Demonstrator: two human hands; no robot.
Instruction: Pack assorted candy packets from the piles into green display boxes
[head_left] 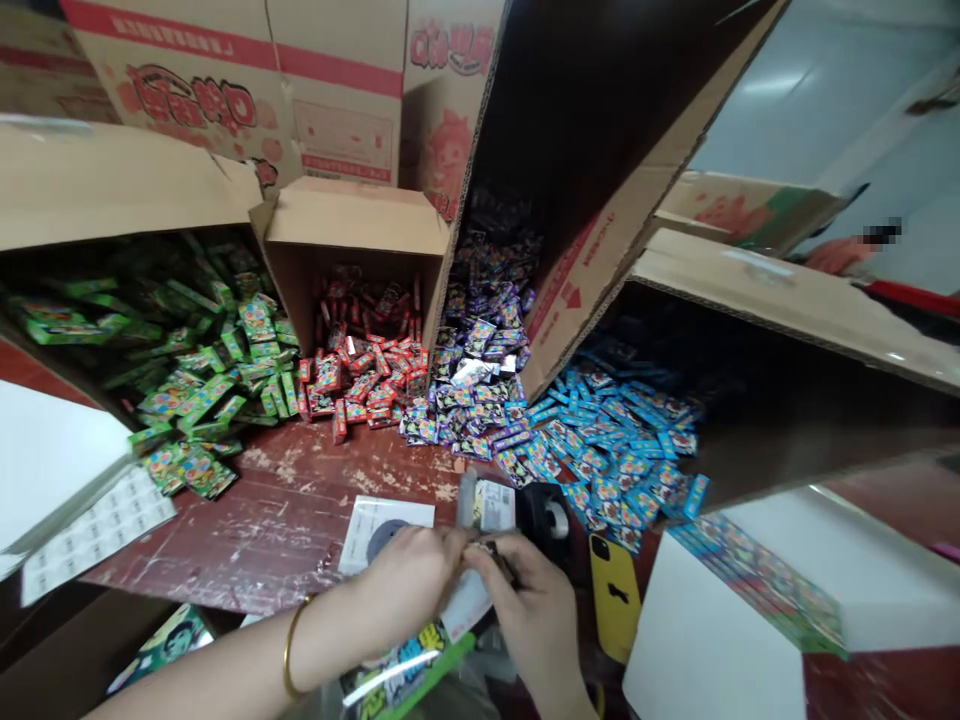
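Note:
My left hand (409,585) and my right hand (536,610) meet low in the middle of the head view, fingers pinched together on a small dark item and a clear plastic packet (489,506) that rises between them. A gold bangle (291,645) circles my left wrist. Beneath my hands lies a colourful printed bag (397,670). A white card with a grey disc (379,530) lies just left of my hands on the worn red table (262,530).
Four tipped cardboard boxes spill small packets onto the table: green (202,390), red (360,375), purple (472,385), blue (615,440). A tape dispenser (551,520) and yellow phone (613,595) sit right of my hands. White boxes stand at left (45,465) and right (712,640).

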